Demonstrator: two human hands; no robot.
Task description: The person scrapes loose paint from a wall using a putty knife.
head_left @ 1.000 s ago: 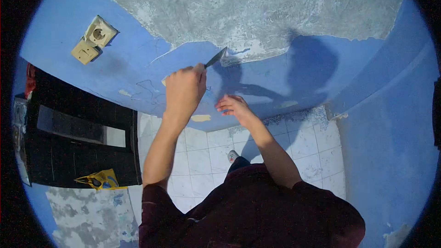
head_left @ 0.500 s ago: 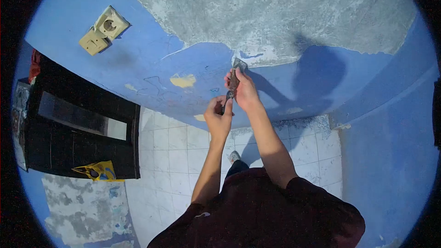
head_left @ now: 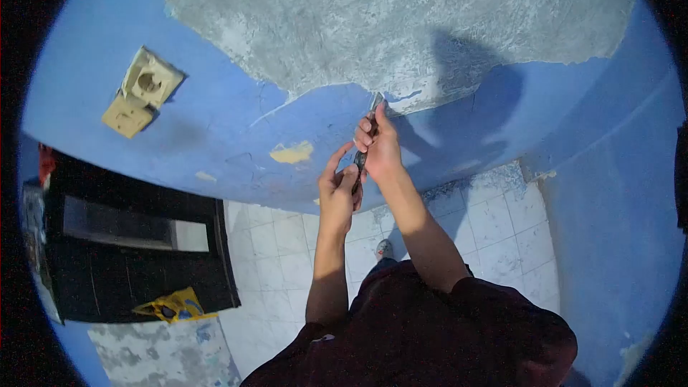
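A paint scraper point(head_left: 373, 117) with a flat metal blade and a dark handle is held in both hands against the blue wall point(head_left: 236, 115). My right hand point(head_left: 382, 150) wraps round its upper part near the blade. Lower down, my left hand point(head_left: 338, 192) grips the handle's end, its index finger stretched along it. The blade's tip meets the ragged edge between blue paint and the bare grey patch point(head_left: 401, 21). Fingers hide much of the handle.
Cream electrical sockets point(head_left: 147, 82) stick out from the wall at the left. Below them stands a dark cabinet point(head_left: 143, 272) with a yellow bag point(head_left: 183, 303) at its edge. White floor tiles point(head_left: 279, 244) lie beneath; another blue wall point(head_left: 609, 222) rises at the right.
The camera view has shifted and turned slightly. The scraper's blade appears narrower and more edge-on than before. Both hands still hold it, and the left index finger is now stretched further up.
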